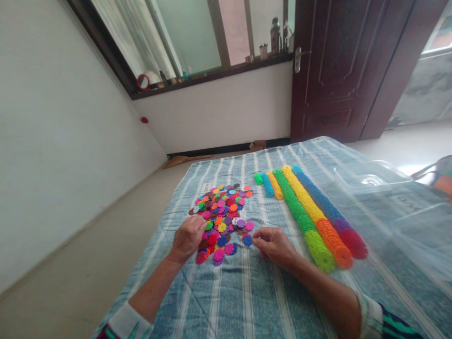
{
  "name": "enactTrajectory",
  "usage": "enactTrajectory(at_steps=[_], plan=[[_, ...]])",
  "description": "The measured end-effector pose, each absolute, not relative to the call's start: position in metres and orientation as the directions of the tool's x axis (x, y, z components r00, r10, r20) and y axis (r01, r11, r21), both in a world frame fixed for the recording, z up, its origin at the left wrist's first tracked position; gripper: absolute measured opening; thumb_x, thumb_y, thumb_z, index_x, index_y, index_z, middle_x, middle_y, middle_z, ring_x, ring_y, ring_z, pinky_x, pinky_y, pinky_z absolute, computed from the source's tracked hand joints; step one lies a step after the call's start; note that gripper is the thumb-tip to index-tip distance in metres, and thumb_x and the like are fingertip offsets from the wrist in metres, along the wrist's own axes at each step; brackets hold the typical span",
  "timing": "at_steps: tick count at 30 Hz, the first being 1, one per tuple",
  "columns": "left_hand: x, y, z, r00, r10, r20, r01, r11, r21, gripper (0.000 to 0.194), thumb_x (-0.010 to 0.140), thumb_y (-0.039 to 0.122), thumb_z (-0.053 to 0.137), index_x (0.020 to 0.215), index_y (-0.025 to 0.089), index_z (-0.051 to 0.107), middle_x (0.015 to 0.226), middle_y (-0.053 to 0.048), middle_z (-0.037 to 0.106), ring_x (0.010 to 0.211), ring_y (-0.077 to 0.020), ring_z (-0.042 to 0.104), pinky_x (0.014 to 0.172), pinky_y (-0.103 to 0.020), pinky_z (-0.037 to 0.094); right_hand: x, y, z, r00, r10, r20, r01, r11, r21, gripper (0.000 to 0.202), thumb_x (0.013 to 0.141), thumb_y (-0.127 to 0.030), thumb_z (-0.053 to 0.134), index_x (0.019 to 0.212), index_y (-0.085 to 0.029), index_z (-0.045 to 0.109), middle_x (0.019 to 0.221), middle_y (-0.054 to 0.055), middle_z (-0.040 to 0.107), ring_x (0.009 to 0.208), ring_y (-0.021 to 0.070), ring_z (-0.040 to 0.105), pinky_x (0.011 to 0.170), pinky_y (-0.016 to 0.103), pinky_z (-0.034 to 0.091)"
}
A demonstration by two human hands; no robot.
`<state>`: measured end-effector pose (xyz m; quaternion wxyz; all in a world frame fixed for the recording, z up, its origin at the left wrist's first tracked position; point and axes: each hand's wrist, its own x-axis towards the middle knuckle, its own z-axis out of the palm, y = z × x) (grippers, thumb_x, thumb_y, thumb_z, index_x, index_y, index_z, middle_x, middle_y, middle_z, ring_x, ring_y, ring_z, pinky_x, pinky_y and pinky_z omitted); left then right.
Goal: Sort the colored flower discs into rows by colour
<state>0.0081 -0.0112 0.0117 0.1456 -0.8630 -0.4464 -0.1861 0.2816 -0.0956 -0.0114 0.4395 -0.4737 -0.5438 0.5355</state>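
A loose pile of plastic notched discs [221, 227] in many colours lies on the striped cloth. At the pile's left side my left hand [188, 239] is closed, thumb and fingers pinched at the edge of a green disc [208, 225]. My right hand [277, 246] pinches at a blue disc [247, 240] on the pile's right edge. To the right lie long rows of overlapping discs: a green row [294, 202], a yellow row [303, 195] ending in orange, and a blue row [316, 193] ending in purple and red. Shorter blue [267, 185], orange [275, 186] and green [258, 179] rows lie beyond.
A clear plastic container [374, 176] stands at the right on the blue striped cloth [226, 301], with another clear plastic piece [423, 230] nearer. Beyond the cloth's far edge are a broom [180, 161], a dark door [339, 66] and a window sill with small items.
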Motion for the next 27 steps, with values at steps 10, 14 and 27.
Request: enactTrajectory(at_steps=[10,14,27], plan=[[0.078,0.001,0.033,0.43,0.789,0.439,0.756,-0.581,0.301,0.024,0.086,0.03,0.045,0.077,0.019,0.064,0.075,-0.003,0.065,0.073,-0.0139,0.059,0.071,-0.025,0.046,0.281,-0.095,-0.006,-0.174,0.983,-0.051,0.019,-0.049,-0.999,0.012,0.075,-0.018,0.055,0.065,-0.017,0.061,0.04,-0.008,0.046,0.036,0.0064,0.04,0.039,0.018,0.026],[0.147,0.017,0.03,0.534,0.764,0.363,0.667,-0.644,0.375,0.024,0.085,0.025,0.046,0.069,0.017,0.063,0.069,-0.002,0.063,0.07,-0.0127,0.057,0.068,-0.023,0.043,0.281,-0.094,-0.01,-0.171,0.985,-0.024,0.012,-0.023,-1.0,0.011,0.076,-0.019,0.055,0.067,-0.017,0.062,0.04,-0.008,0.046,0.036,0.0062,0.04,0.039,0.017,0.026],[0.249,0.06,0.006,0.542,0.82,0.186,0.771,-0.573,0.279,0.025,0.081,0.023,0.047,0.076,0.017,0.07,0.079,-0.006,0.07,0.077,-0.0159,0.061,0.068,-0.024,0.04,0.28,-0.089,-0.016,-0.177,0.984,-0.003,0.013,-0.001,-1.0,0.013,0.075,-0.015,0.055,0.07,-0.017,0.066,0.042,-0.007,0.048,0.038,0.0065,0.042,0.041,0.017,0.031]])
